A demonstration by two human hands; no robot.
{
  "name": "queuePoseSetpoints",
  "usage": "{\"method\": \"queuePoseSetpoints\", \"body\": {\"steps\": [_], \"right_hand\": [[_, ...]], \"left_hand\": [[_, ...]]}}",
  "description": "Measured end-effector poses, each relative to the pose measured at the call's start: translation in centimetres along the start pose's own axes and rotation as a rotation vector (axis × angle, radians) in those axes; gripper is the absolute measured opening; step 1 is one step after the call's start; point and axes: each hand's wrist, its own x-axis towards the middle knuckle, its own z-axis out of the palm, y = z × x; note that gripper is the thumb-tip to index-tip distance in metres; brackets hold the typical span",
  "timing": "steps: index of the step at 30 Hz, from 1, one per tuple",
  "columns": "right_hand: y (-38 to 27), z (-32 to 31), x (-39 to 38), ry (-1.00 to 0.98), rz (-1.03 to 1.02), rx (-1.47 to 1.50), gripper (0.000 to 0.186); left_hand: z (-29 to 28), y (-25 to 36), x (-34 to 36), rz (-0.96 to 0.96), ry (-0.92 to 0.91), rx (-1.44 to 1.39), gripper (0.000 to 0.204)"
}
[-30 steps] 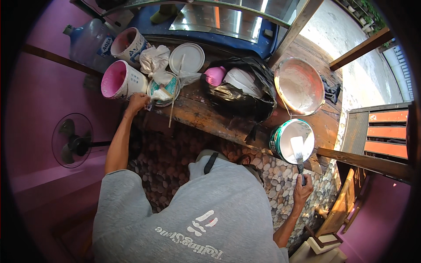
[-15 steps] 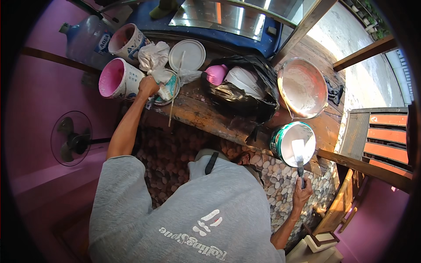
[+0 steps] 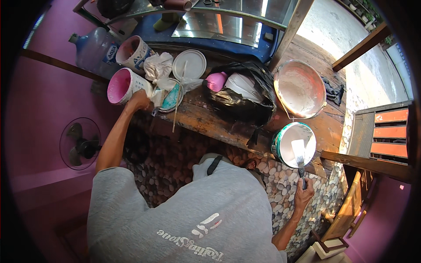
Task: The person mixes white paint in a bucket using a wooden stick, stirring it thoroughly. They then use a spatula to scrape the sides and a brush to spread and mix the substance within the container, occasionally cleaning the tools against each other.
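In my right hand (image 3: pixel 304 192), closed round its black handle, is a putty knife (image 3: pixel 299 151). Its broad pale blade reaches into a green-sided bucket (image 3: pixel 275 147) with a whitish inside, at the bench's near edge. My left hand (image 3: pixel 139 101) is closed beside a white bucket with a pink inside (image 3: pixel 139 84); its fingertips are hidden. A pale piece (image 3: pixel 157 97) shows right by those fingers, over a round lid with a teal patch (image 3: pixel 170 103). A knotted whitish plastic bag (image 3: pixel 158 66) rests behind it, and a thin stick (image 3: pixel 176 111) lies across the lid.
On the wooden bench (image 3: pixel 206 120) stand a black plastic bag (image 3: pixel 258 103) with pink and white contents, a large bucket of greyish paste (image 3: pixel 300 90) and a white lid (image 3: pixel 189 64). A clear water jug (image 3: pixel 94 52) and a fan (image 3: pixel 81 144) are at left.
My left hand has moved left from the knotted bag toward the pink-lined bucket, the pale piece shifting with it. More of the teal patch shows. The putty knife stays in the green-sided bucket.
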Motion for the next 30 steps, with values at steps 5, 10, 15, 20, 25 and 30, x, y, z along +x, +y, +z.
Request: {"method": "queuePoseSetpoints", "body": {"steps": [5, 10, 15, 20, 25, 30], "right_hand": [[0.3, -0.1, -0.1, 0.005, 0.003, 0.01, 0.018], [0.0, -0.2, 0.1, -0.022, -0.002, 0.01, 0.019], [-0.2, -0.3, 0.1, -0.037, 0.035, 0.007, 0.02], [-0.7, -0.4, 0.0, -0.023, 0.0, 0.014, 0.02], [-0.3, -0.1, -0.1, -0.011, -0.015, 0.019, 0.02], [0.1, 0.1, -0.3, 0.005, -0.044, -0.003, 0.02]], "left_hand": [[0.1, 5.5, -5.3, -0.164, 0.582, -0.199, 0.024], [3.8, 6.1, -5.6, -0.198, 0.691, -0.177, 0.029], [6.9, 6.6, -5.3, -0.256, 0.725, -0.246, 0.025], [7.8, 8.0, -5.4, -0.182, 0.677, -0.31, 0.026], [7.5, 9.1, -6.1, -0.138, 0.685, -0.3, 0.025], [7.5, 9.1, -6.0, -0.064, 0.686, -0.301, 0.026]]}}
